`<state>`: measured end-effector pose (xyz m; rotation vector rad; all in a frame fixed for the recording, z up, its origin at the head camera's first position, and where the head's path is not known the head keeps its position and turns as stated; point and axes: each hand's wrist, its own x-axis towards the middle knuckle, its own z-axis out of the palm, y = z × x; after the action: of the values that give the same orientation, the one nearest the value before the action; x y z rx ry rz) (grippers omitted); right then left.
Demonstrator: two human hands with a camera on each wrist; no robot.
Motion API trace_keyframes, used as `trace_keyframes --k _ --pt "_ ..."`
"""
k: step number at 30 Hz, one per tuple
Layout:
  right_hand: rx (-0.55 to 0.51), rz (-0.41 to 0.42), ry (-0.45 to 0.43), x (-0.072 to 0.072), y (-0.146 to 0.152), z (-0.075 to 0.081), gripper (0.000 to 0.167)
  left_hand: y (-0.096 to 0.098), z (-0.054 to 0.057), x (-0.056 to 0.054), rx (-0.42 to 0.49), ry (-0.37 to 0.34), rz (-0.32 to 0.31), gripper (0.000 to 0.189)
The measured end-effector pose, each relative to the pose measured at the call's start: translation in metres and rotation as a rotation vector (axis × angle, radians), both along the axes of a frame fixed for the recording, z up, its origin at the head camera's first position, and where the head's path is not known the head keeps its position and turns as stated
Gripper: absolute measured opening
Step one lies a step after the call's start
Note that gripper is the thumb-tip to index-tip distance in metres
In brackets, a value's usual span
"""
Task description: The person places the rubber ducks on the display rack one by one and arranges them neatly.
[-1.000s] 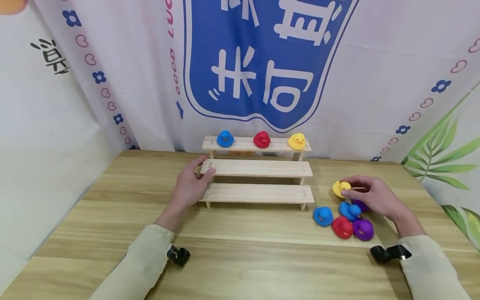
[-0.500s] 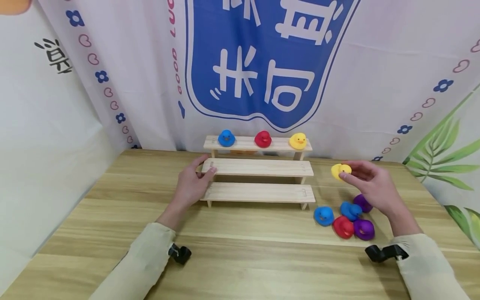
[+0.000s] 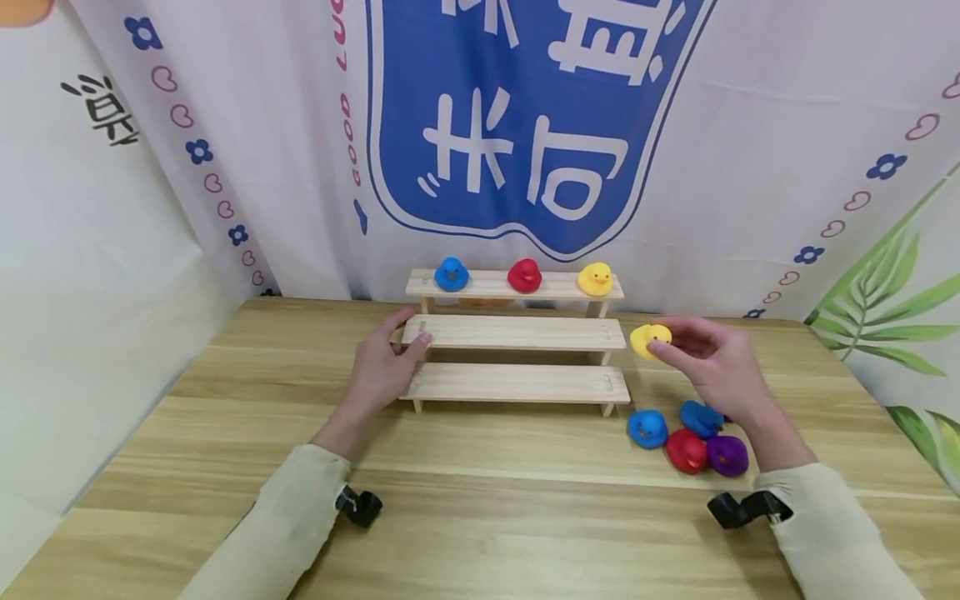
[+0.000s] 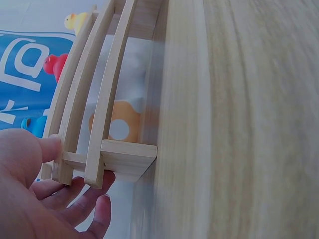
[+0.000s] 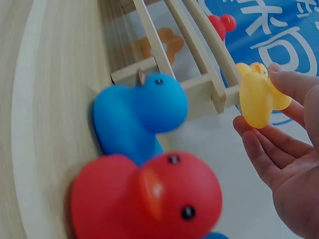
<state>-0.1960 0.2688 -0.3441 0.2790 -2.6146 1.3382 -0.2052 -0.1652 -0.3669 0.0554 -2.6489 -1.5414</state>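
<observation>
Ducks (image 3: 686, 451) clustered on tabletop (image 3: 487, 517), printed cloth (image 3: 750, 167) behind rack (image 3: 517, 332)

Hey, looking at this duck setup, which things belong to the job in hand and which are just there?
Part of the job, it seems:
Held yellow duck, in the right hand
Wooden shelf, gripped by the left hand
Blue duck, red duck and second yellow duck on its top tier
Loose ducks on the table

Just there:
Printed cloth behind
Black devices at the sleeves
</observation>
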Motion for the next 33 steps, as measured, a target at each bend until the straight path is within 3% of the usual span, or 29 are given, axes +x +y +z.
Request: trace_keyframes --k 22,33 --pt "-0.034 0.204 0.084 -0.007 -0.078 0.014 0.033 0.0 -0.002 0.001 0.004 0.005 0.001 0.061" --pt "-0.003 0.245 0.099 -0.017 -0.112 0.018 0.032 -0.001 0.0 0.0 -0.006 0.004 0.005 0.061"
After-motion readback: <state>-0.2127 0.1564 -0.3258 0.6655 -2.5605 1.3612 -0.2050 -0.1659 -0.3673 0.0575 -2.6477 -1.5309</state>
